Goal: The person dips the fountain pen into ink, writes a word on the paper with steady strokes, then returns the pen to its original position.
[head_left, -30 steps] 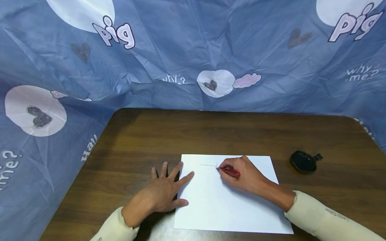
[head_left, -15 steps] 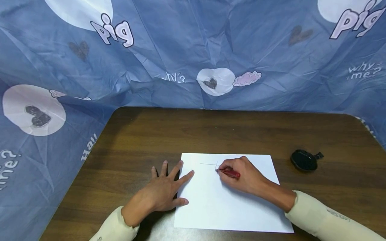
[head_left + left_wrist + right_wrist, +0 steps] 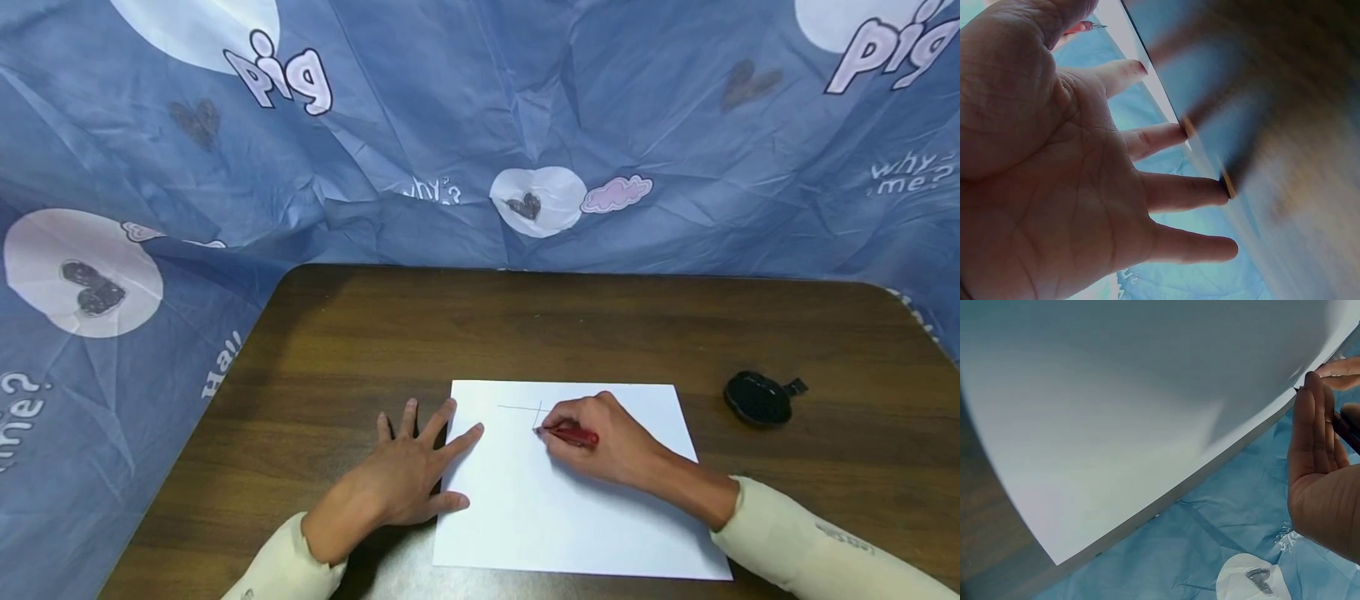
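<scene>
A sheet of white paper (image 3: 525, 525) lies flat on the brown table. Near its top, a thin horizontal line crosses a slanting vertical one. My right hand (image 3: 607, 437) pinches a red pen (image 3: 576, 435), its tip on the paper at the lower end of the vertical stroke. Over the sheet's left edge my left hand (image 3: 405, 479) is spread, with the thumb and index finger on the paper and the other fingers towards the table. In the left wrist view the left palm (image 3: 1054, 181) shows, fingers straight, and the pen (image 3: 1082, 27) appears behind the thumb.
To the right of the paper, a small black dish-like object (image 3: 757, 398) with a short tab sits on the wooden table (image 3: 360, 333). A blue printed cloth (image 3: 420, 133) hangs behind the table and down its left side.
The right hand has drawn the pen tip slightly down and left, lengthening the vertical stroke below the horizontal line. The left hand stays in place; the head view has shifted slightly.
</scene>
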Action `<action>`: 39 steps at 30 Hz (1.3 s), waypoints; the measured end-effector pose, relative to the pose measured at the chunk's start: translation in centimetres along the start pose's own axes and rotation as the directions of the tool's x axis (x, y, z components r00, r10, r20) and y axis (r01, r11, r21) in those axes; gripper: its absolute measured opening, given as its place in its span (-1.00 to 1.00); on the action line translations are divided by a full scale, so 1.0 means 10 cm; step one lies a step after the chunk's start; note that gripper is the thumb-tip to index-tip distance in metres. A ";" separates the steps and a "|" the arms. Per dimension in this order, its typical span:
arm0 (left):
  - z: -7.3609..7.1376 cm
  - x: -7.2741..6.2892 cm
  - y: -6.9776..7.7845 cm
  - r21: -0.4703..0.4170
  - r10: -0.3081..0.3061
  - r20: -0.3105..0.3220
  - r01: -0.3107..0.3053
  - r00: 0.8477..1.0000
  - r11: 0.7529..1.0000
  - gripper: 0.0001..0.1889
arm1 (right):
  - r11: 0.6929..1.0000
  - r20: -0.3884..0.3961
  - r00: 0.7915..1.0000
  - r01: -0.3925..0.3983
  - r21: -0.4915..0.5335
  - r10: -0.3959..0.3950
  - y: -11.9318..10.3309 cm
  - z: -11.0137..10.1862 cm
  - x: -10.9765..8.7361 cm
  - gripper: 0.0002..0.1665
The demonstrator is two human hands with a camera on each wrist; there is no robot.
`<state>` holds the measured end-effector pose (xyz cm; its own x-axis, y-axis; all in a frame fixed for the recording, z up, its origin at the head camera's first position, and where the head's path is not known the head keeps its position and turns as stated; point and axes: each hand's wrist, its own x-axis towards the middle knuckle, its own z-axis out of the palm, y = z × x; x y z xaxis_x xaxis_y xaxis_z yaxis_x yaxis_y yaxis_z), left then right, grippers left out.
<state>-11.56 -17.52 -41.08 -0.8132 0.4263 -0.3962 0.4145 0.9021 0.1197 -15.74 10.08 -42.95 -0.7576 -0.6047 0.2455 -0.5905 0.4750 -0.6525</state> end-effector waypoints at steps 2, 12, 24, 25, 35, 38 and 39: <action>0.00 0.00 0.00 0.000 0.002 -0.002 -0.002 1.000 1.000 -0.14 | 1.000 0.009 1.000 0.000 0.012 0.000 -0.01 0.00 0.00 -0.94; 0.00 -0.01 0.01 0.003 0.001 -0.004 -0.001 1.000 1.000 -0.14 | 1.000 0.029 0.999 0.021 0.018 -0.022 -0.05 0.01 -0.02 -0.94; 0.00 -0.02 0.00 -0.011 0.009 -0.008 -0.009 1.000 1.000 -0.14 | 0.999 0.084 0.996 0.001 0.042 -0.004 -0.12 0.05 -0.07 -0.91; 0.00 -0.02 0.00 -0.012 0.009 -0.008 -0.009 1.000 1.000 -0.14 | 0.999 0.086 0.996 0.005 0.045 -0.008 -0.12 0.05 -0.07 -0.91; -0.01 -0.02 0.00 -0.003 0.016 -0.018 -0.016 1.000 1.000 -0.14 | 0.998 0.108 0.994 0.016 0.056 -0.022 -0.19 0.10 -0.09 -0.91; -0.01 -0.02 0.00 0.003 0.016 -0.023 -0.016 1.000 1.000 -0.14 | 0.998 0.120 0.993 0.010 0.059 -0.017 -0.21 0.12 -0.10 -0.91; -0.01 -0.01 0.00 0.005 0.015 -0.023 -0.015 1.000 1.000 -0.14 | 0.998 0.122 0.992 0.011 0.058 -0.018 -0.22 0.12 -0.10 -0.91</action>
<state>-11.46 -17.53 -40.95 -0.8162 0.4412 -0.3732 0.4285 0.8954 0.1215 -13.36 8.90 -42.65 -0.7073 -0.6868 0.1675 -0.5817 0.4308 -0.6900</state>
